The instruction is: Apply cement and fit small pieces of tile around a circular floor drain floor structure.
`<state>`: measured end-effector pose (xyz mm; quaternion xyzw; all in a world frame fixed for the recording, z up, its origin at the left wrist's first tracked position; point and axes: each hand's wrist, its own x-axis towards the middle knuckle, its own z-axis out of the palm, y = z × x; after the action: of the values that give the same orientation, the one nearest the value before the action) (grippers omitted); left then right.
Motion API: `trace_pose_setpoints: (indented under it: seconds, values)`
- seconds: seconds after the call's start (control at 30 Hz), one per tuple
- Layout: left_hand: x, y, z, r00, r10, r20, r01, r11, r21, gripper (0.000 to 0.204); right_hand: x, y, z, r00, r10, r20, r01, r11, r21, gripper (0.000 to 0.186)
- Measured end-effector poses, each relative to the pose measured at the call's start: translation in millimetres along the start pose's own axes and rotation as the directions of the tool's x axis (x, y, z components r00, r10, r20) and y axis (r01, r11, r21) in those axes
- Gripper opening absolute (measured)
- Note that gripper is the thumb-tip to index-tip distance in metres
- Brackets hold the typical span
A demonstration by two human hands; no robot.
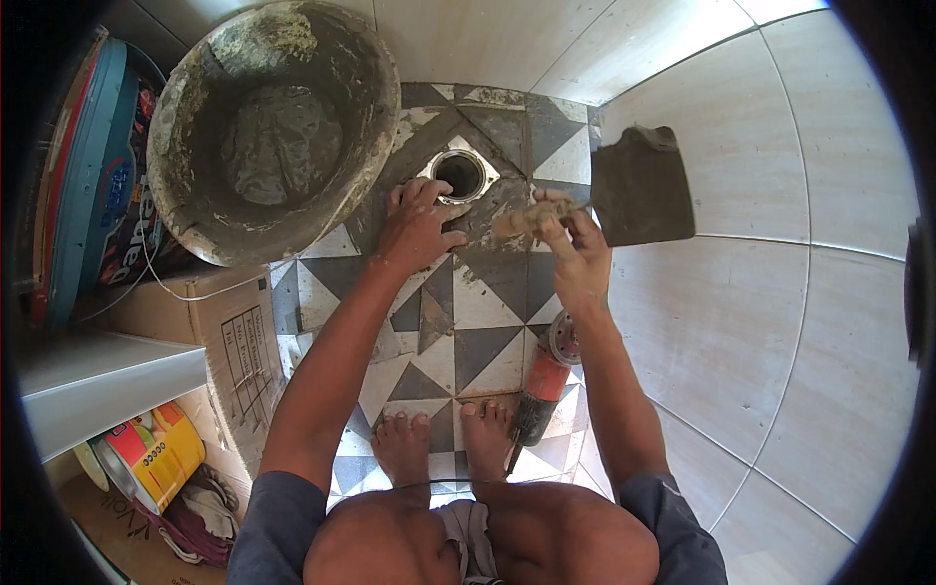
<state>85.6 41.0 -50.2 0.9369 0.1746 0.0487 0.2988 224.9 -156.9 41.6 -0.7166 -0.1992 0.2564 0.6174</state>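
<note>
A square metal floor drain (487,176) with a round dark hole sits in wet grey mortar among the patterned tiles. My left hand (419,229) rests at its near-left side, fingers spread, the fingertips touching the frame and the mortar beside it. In my right hand (580,255) is a trowel (643,190), gripped by its mortar-caked handle. The trowel's broad, mortar-smeared blade points right, close to the wall, and is held above the floor. Grey mortar (283,146) lies in the bottom of a large crusted basin (372,97) at the far left.
A red and black angle grinder (543,390) lies on the tiles by my right foot, its cord passing near my feet. Tiled walls (721,322) rise at right and back. Along the left stand a blue bucket (97,185), a cardboard box (234,331), a yellow-labelled tin (166,456) and cloths (200,522).
</note>
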Motion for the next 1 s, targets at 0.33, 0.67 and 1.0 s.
trace_pose_setpoints:
  seconds: [0.33, 0.67, 1.0]
  values:
    - [0.5, -5.3, 2.5, 0.995, 0.096, -0.012, -0.095, 0.994, 0.048, 0.042, 44.8, 24.0, 28.0, 0.979, -0.108, 0.171, 0.134, 0.979, -0.151, 0.032]
    - [-1.0, -11.6, 6.1, 0.987, 0.155, -0.041, -0.153, 0.987, 0.058, 0.041, 47.3, 31.3, 27.9, 0.976, -0.144, 0.163, 0.169, 0.974, -0.153, 0.030]
    - [1.6, -10.4, 4.9, 0.973, 0.225, -0.057, -0.218, 0.970, 0.104, 0.042, 45.2, 34.4, 29.5, 0.979, -0.162, 0.127, 0.184, 0.964, -0.191, 0.028]
